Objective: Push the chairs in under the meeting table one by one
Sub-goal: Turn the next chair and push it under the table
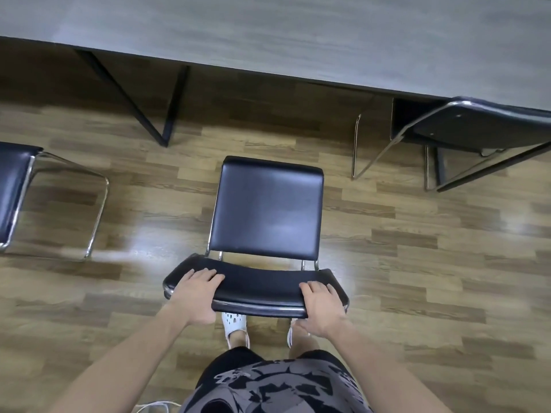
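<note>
Left hand (195,290), right hand (320,305) grip backrest (259,287).

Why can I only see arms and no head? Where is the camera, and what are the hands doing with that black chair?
The camera sits on the person's head and looks down. That is why you see only their arms, their patterned clothes and their white shoes. There is no robot here, just two bare hands.

The left hand and the right hand both grip the top of the backrest of the middle chair. Their fingers lie over its front edge. That chair stands on the wooden floor, not yet under the grey meeting table at the top of the picture.

The chair on the right is already partly tucked under the table. The chair on the left stands out on the floor, and the picture's edge cuts it off.
</note>
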Available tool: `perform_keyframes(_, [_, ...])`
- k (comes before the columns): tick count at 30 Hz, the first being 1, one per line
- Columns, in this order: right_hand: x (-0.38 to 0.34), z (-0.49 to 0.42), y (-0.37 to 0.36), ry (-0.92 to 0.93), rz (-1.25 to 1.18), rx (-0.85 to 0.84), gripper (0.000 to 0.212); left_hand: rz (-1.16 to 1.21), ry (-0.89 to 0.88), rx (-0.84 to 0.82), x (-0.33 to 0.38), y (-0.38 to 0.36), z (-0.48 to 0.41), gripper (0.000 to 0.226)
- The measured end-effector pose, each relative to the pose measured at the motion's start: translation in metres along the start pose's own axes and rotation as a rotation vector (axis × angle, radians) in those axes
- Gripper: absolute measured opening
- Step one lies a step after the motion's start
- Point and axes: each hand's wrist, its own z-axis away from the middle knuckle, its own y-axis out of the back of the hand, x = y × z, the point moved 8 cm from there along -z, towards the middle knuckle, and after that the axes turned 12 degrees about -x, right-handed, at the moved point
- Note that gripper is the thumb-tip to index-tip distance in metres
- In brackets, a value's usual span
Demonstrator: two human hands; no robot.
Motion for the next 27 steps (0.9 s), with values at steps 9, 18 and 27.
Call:
perform_keyframes(9, [-0.002, 0.003, -0.003, -0.223, -0.001, 0.123, 0.049, -0.111, 0.018, 0.148, 0.002, -0.004, -0.005, 0.08])
perform_keyframes(18, [-0.002, -0.003, -0.004, -0.25, -0.017, 0.124, 0.054, -0.151, 0.003, 0.129, 0.002, -0.002, -0.008, 0.076])
perform_keyframes(27, [-0.007, -0.003, 0.001, -0.229, -0.001, 0.105, 0.057, -0.136, 0.005, 0.098, 0.0, 0.0, -0.012, 0.079])
